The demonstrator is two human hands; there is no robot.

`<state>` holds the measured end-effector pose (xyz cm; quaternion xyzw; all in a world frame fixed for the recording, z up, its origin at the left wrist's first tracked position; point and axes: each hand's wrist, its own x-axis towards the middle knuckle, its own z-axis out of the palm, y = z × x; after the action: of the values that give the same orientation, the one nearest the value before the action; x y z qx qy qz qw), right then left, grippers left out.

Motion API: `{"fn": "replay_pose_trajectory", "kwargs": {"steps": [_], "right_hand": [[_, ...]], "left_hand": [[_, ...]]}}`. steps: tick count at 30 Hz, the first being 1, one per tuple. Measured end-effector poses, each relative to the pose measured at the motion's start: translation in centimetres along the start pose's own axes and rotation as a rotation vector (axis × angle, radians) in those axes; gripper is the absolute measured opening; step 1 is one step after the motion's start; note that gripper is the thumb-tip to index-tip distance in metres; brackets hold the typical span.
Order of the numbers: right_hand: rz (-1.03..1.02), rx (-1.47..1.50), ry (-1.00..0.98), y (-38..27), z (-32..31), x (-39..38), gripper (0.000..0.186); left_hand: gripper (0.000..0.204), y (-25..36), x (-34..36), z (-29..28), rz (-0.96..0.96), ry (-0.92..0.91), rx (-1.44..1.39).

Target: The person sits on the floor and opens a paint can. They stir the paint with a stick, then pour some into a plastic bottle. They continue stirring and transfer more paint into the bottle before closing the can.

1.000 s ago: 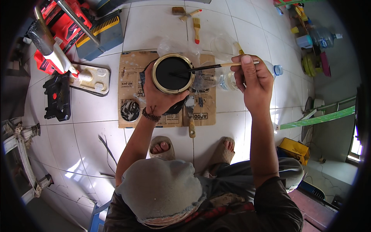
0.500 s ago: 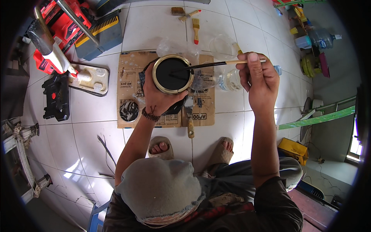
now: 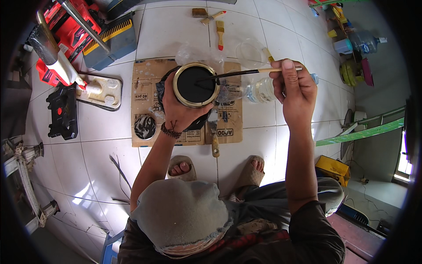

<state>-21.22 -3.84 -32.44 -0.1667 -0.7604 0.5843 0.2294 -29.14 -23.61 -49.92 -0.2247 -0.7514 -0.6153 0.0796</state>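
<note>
Head-worn fisheye, facing steeply down; fingers near, tiled floor beyond.

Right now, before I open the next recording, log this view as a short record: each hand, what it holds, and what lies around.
Left hand: around an open tin of black liquid
Right hand: fingers pinching a thin stick
Stick: pale where held, black farther along; dark end over the tin's opening
Cardboard: under the tin; bears a smeared round lid and a scraper, handle past the near edge
Beside the right hand: clear bottle, lying down
Beyond the cardboard: red-tipped brush on white tiles
</note>
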Motion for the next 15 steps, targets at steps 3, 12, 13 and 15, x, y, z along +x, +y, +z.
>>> {"fn": "replay_pose_trajectory", "kwargs": {"steps": [3, 12, 13, 15], "right_hand": [[0.008, -0.005, 0.009, 0.1, -0.1, 0.0, 0.032], [0.002, -0.076, 0.042, -0.3, -0.2, -0.4, 0.031], [-0.007, -0.101, 0.041, -0.6, 0.0, -0.5, 0.031], [-0.034, -0.134, 0.039, -1.2, 0.3, -0.6, 0.03]], "left_hand": [[0.107, 0.0, 0.1, 0.1, 0.001, -0.002, 0.017], [0.107, -0.4, -0.1, 0.3, 0.001, -0.01, 0.044], [0.107, -0.4, -0.1, 0.3, 0.002, -0.011, 0.038], [0.107, -0.4, -0.1, 0.3, 0.005, -0.013, 0.024]]}}
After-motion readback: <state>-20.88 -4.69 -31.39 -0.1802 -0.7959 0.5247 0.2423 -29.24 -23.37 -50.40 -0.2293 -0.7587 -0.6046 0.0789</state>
